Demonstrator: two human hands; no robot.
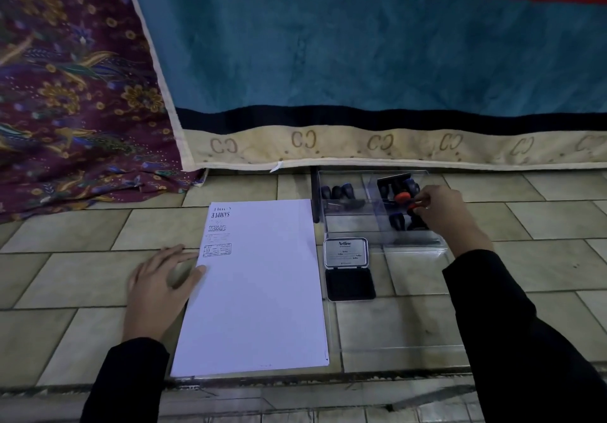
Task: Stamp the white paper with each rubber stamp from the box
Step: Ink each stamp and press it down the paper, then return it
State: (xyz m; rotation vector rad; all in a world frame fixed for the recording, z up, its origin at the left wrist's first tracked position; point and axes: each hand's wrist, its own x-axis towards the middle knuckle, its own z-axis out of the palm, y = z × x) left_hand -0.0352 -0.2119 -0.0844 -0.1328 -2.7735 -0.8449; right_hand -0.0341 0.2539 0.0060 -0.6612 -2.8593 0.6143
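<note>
while my left hand [157,288] lies flat, fingers spread and holding nothing, at the left edge of the white paper [259,291], my right hand [440,207] is in the clear box [348,225], fingers pinching a red-handled stamp [403,197]. the open ink pad [350,284] sits just nearer me, left of that hand, between box and paper.

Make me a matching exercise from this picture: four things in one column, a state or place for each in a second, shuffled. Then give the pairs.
1. left hand
2. right hand
3. ink pad
4. white paper

A. lid open, right of the sheet
B. bears prints near its far left corner
C. pinches an orange stamp in the clear box
D. lies flat at the sheet's left edge

Pairs: 1-D, 2-C, 3-A, 4-B
</note>
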